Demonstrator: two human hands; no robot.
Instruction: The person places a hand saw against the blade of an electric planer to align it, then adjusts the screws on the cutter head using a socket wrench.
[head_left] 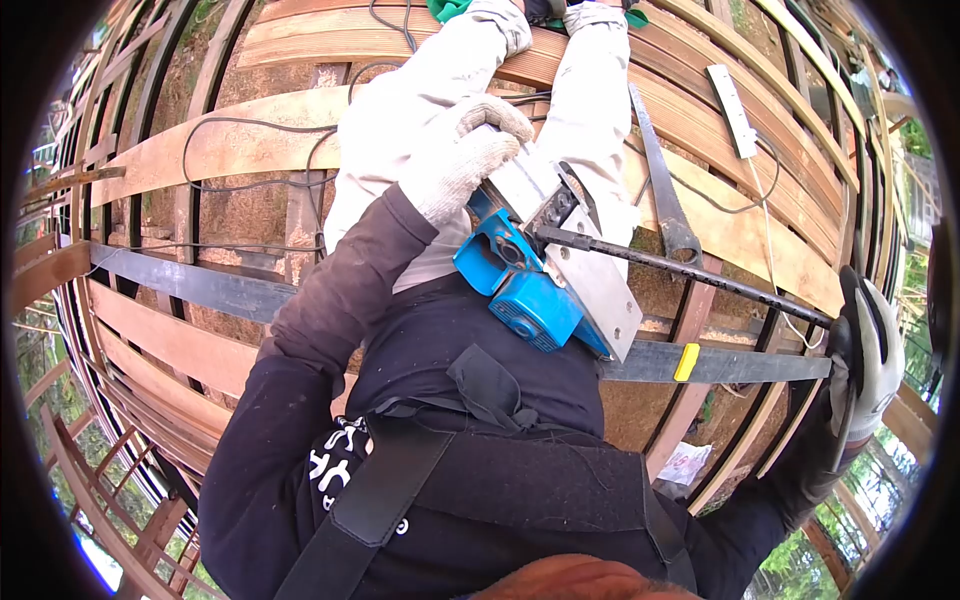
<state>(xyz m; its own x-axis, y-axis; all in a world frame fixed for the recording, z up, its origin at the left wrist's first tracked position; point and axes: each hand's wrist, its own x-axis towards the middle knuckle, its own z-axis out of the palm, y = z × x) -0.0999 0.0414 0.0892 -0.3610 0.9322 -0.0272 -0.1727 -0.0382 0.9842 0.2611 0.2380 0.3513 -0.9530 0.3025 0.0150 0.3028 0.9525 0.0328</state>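
Observation:
A blue power planer (pixel 540 305) with a flat metal sole lies tilted across my lap. My left hand (pixel 468 155), in a pale knit glove, is closed around its upper end, with the fingers curled over the edge. A long black rod (pixel 690 270) runs from the middle of the planer out to the right. At the rod's far end is my right hand (pixel 866 360), in a grey and white glove. It appears to hold that end between thumb and fingers; the exact grip is partly hidden.
A handsaw (pixel 664 190) lies on the boards right of my legs. Near it is a white power strip (pixel 733 110) with a cord. A yellow object (pixel 687 362) sits on a dark metal strip (pixel 740 366). Dark cables (pixel 250 122) loop over slatted boards with open gaps.

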